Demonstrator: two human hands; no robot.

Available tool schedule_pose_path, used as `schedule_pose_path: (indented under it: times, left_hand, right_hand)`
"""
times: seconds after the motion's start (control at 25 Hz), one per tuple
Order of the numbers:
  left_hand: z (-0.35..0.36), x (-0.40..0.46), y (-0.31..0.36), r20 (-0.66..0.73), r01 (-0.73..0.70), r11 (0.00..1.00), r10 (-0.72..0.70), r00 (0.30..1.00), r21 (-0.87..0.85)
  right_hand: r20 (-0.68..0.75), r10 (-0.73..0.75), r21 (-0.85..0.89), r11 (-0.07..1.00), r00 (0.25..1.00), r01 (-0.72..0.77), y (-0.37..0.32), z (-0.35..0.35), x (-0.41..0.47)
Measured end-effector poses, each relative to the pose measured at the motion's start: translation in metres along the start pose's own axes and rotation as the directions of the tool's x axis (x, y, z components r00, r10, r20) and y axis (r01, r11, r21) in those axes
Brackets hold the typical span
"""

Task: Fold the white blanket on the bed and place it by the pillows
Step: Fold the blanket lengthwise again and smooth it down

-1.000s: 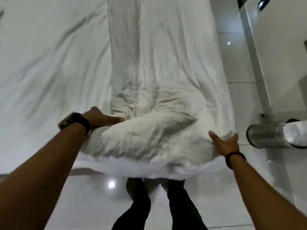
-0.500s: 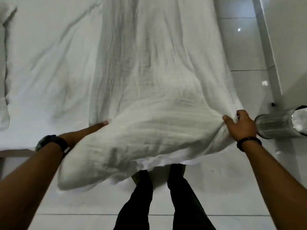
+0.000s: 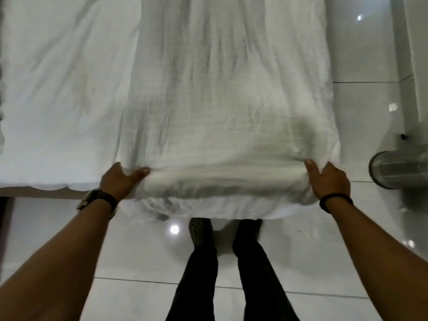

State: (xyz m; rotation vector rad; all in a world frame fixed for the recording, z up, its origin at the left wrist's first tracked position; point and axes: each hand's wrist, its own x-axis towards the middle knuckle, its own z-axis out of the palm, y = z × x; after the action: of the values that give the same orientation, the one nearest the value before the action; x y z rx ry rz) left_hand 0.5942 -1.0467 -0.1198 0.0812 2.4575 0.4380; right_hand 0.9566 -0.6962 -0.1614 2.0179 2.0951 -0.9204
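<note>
The white blanket [image 3: 227, 100] lies as a long folded strip running away from me along the right side of the bed [image 3: 58, 89]. Its near end hangs over the bed's foot edge. My left hand [image 3: 120, 180], with a watch on the wrist, grips the blanket's near left corner. My right hand [image 3: 326, 179], wearing a black wristband, clutches the near right corner. Both hands hold the end stretched flat between them. A sliver of pillow [image 3: 1, 126] shows at the far left edge.
A metal mesh bin [image 3: 398, 169] with a white liner stands on the glossy white tiled floor [image 3: 361, 112] to the right of the bed. A white wall [image 3: 416, 66] runs along the right. My legs in dark trousers [image 3: 231, 274] stand at the bed's foot.
The bunched near end of the blanket has been pulled back toward me and spread flat. My hands moved apart to its two corners, and the view shifted left and down.
</note>
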Motion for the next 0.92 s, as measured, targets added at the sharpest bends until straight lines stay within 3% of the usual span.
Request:
schedule_pose_path:
  times: [0.04,0.12,0.24,0.28,0.36,0.44,0.52,0.6,0.68,0.72,0.8,0.88,0.92]
  left_hand:
    - [0.001,0.001,-0.004,-0.004,0.006,1.0,-0.006,1.0,-0.029]
    - [0.006,-0.002,-0.002,-0.055,-0.009,0.999,0.007,0.998,-0.034]
    - [0.034,-0.024,0.019,-0.297,-0.183,0.948,0.259,0.919,0.262]
    - [0.049,-0.036,0.03,-0.281,-0.273,0.899,0.376,0.883,0.343]
    - [0.081,-0.052,0.055,-0.091,-0.478,0.78,0.554,0.827,0.404]
    - [0.111,-0.057,0.075,0.109,-0.6,0.655,0.629,0.77,0.459]
    - [0.118,-0.048,0.081,0.204,-0.651,0.558,0.657,0.725,0.515]
    - [0.104,-0.031,0.07,0.22,-0.658,0.523,0.668,0.711,0.541]
    - [0.089,-0.017,0.056,0.197,-0.627,0.563,0.64,0.743,0.539]
    - [0.087,-0.01,0.057,0.175,-0.603,0.599,0.618,0.766,0.526]
    - [0.094,-0.001,0.08,0.138,-0.603,0.635,0.625,0.768,0.483]
    - [0.112,0.012,0.125,0.136,-0.671,0.573,0.704,0.697,0.47]
    - [0.117,0.022,0.149,0.148,-0.702,0.527,0.739,0.657,0.48]
  right_hand:
    - [-0.054,-0.032,-0.084,0.996,0.998,0.028,0.002,-0.003,-0.006]
    - [-0.101,0.038,-0.058,0.997,0.994,-0.044,0.003,-0.004,-0.017]
    - [-0.158,0.07,0.006,0.998,0.985,-0.07,-0.015,0.005,-0.038]
    - [-0.192,0.028,-0.002,1.0,0.981,-0.029,-0.026,0.012,-0.045]
    - [-0.211,-0.112,-0.021,0.994,0.971,0.11,-0.052,0.029,-0.058]
    - [-0.084,-0.315,-0.153,0.941,0.945,0.301,-0.063,0.048,-0.067]
    - [0.045,-0.431,-0.266,0.864,0.901,0.427,-0.05,0.05,-0.062]
    - [0.066,-0.353,-0.271,0.894,0.933,0.357,-0.022,0.036,-0.048]
    - [0.028,-0.149,-0.161,0.975,0.988,0.152,-0.01,0.019,-0.036]
    - [-0.02,-0.136,-0.125,0.983,0.991,0.132,-0.02,0.017,-0.029]
    - [-0.106,-0.393,-0.106,0.918,0.913,0.383,-0.072,0.027,-0.016]
    - [-0.057,-0.683,-0.214,0.72,0.728,0.66,-0.119,0.04,0.006]
    - [-0.03,-0.733,-0.26,0.662,0.68,0.703,-0.13,0.041,0.022]
